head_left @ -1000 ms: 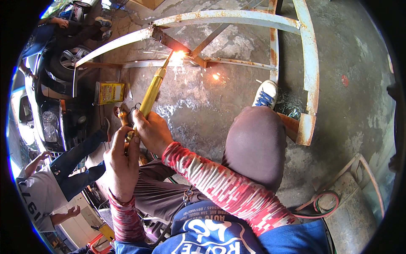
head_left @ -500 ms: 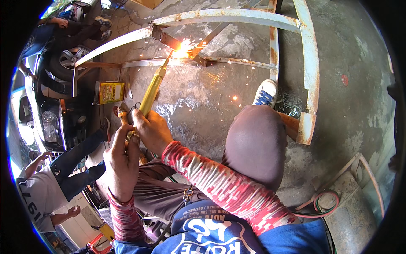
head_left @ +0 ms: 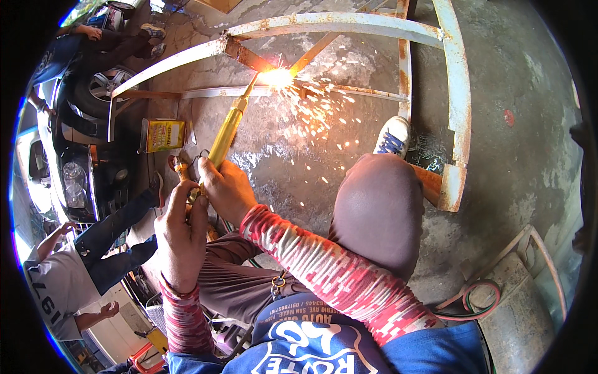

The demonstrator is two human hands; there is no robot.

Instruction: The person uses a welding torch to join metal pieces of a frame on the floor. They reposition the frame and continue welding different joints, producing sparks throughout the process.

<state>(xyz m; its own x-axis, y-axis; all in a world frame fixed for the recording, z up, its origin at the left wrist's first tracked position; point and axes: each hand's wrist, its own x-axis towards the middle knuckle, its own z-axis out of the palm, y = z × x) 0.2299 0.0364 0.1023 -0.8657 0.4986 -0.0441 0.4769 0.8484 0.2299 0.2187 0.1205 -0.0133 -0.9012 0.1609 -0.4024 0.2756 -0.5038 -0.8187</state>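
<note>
Torch (head_left: 228, 128) (brass, sparking) gripped in right hand (head_left: 227, 187) fingers; left hand (head_left: 182, 234) fingers closed on its rear.

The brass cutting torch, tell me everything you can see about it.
The cutting torch is a long yellow-brass tube with a thin bent nozzle, lit: a bright flame at its tip throws orange sparks over the concrete floor. It slants up and away from the person, tip against a rusty bar of the white-painted metal frame. The right hand grips its near end; the left hand sits at the valve end just behind.
</note>
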